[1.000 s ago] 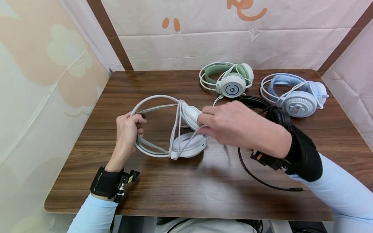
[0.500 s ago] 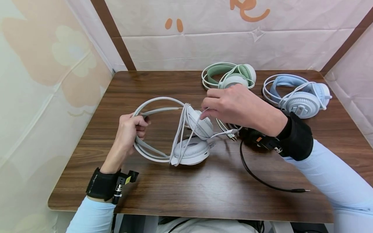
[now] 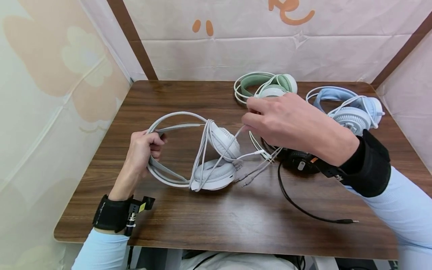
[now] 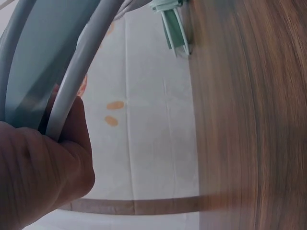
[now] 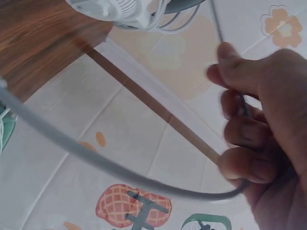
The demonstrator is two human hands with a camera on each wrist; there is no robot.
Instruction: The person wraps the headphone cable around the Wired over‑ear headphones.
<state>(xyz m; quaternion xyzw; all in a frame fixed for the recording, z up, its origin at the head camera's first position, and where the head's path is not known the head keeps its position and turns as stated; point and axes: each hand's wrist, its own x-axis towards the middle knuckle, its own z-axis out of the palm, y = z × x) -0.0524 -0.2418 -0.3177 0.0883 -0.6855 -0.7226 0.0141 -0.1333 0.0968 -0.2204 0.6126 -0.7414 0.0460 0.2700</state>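
Note:
White headphones (image 3: 216, 176) are held above the table, their headband gripped by my left hand (image 3: 143, 152) at the left side. Several turns of white cable (image 3: 201, 150) wrap across the headband near the ear cups. My right hand (image 3: 287, 120) pinches a stretch of this cable to the right of the cups. In the right wrist view the thumb and fingers curl round the cable (image 5: 144, 182), which sags in a loop. The left wrist view shows the left fingers round the headband (image 4: 79, 67).
Behind the right hand are green-and-white headphones (image 3: 287, 84). Blue-and-white headphones (image 3: 352, 118) lie at the back right. Black headphones (image 3: 300, 161), partly hidden under the right hand, trail a black cable (image 3: 297, 202) over the wooden table (image 3: 209, 225). Printed cloth walls (image 3: 216, 56) border it.
My right hand has moved up from the ear cups, then right, drawing the cable out. Cable ends formerly hidden now show right of the cups. The left hand keeps its grip, shifting slightly left.

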